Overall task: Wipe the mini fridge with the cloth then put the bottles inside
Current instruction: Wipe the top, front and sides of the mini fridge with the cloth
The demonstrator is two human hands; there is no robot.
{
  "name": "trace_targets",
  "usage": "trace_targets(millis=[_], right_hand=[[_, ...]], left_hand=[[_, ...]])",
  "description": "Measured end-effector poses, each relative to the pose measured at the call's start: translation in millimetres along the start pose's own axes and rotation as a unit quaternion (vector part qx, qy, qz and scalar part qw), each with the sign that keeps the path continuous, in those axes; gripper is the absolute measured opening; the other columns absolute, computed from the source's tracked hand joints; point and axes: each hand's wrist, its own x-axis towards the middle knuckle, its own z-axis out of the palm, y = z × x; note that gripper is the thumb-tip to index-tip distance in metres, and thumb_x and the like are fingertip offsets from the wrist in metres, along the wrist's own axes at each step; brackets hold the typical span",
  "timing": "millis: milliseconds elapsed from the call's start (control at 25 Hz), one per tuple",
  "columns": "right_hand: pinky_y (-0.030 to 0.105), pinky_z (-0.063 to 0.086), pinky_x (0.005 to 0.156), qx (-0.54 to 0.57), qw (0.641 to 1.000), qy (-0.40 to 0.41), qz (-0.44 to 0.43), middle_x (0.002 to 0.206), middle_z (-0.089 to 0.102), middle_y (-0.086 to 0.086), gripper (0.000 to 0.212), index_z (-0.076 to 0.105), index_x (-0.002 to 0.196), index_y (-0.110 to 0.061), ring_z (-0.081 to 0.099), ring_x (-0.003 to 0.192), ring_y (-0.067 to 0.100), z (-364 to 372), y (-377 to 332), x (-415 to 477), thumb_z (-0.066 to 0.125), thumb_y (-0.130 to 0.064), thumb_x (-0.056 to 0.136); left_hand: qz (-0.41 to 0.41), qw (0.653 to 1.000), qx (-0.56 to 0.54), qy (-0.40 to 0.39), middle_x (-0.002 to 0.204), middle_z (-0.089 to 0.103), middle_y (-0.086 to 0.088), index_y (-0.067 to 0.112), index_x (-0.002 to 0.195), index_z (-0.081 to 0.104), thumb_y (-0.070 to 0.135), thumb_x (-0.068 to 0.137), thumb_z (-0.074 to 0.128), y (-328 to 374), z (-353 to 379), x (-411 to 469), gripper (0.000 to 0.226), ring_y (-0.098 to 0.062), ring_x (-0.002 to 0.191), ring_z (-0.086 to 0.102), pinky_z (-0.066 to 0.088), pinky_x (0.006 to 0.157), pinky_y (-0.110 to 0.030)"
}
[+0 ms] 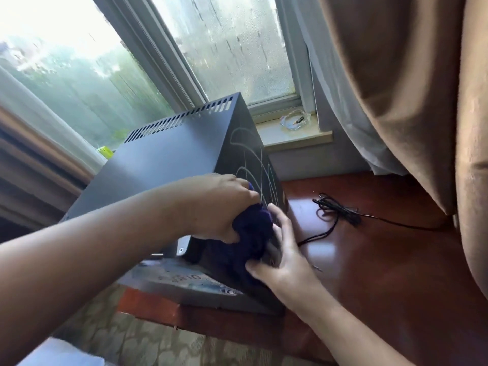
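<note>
While the cloth [254, 233] is pressed to the mini fridge [169, 165]: wiping is under way, so the task looks to be in its first half.
cloth: dark purple and bunched, against the near end of the fridge's right side panel.
mini fridge: black, standing on a red-brown wooden surface [383, 273]. Curved smear marks on the side panel suggest that this face is being gone over; I can make out none on the top.
left hand [221, 207]: fingers curled over the top of the bunch, gripping it.
right hand [282, 257]: just below, fingers stretched rather than curled. They lie on the cloth's lower fold with the thumb under it, steadying more than grasping.
cloth to grip: the upper part sits inside the left fist and the rest hangs onto the right hand.
bottles: none in view, so loading is all still to do. Whether the door is open I cannot tell.
cable [340, 211]: black, loose on the wood, apart from both hands.
</note>
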Motion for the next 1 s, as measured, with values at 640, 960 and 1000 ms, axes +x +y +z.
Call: trace_targets(millis=[640,960,1000], right_hand=[[0.028,0.055,0.092,-0.119,0.974,0.164,-0.102,0.118,0.075,-0.012,0.059,0.065,0.132,-0.032,0.068,0.111,0.001,-20.9,-30.2,149.5,0.073,-0.018,0.075],[0.028,0.045,0.076,-0.173,0.965,0.19,-0.05,0.089,0.07,-0.006,0.031,0.069,0.111,-0.026,0.062,0.086,0.015,-56.7,-54.1,279.0,0.065,-0.014,0.083],[0.027,0.045,0.078,-0.164,0.968,0.187,-0.042,0.09,0.069,-0.007,0.034,0.068,0.114,-0.028,0.062,0.087,0.014,-55.5,-51.7,275.4,0.065,-0.015,0.083]], left_hand=[[0.031,0.998,-0.043,0.04,0.114,0.066,0.018,0.041,0.13,0.056,0.064,0.083,0.065,-126.2,-36.0,84.9,0.053,-0.011,0.112,0.054,0.037,0.105,-0.033],[-0.03,0.995,-0.036,0.084,0.113,0.069,-0.006,0.022,0.133,0.059,0.052,0.089,0.066,-197.9,-41.5,184.1,0.054,-0.032,0.106,0.061,0.05,0.095,-0.045],[-0.037,0.995,-0.034,0.082,0.109,0.07,-0.005,0.023,0.132,0.06,0.051,0.089,0.067,-196.4,-39.7,184.0,0.052,-0.032,0.102,0.062,0.05,0.092,-0.041]])
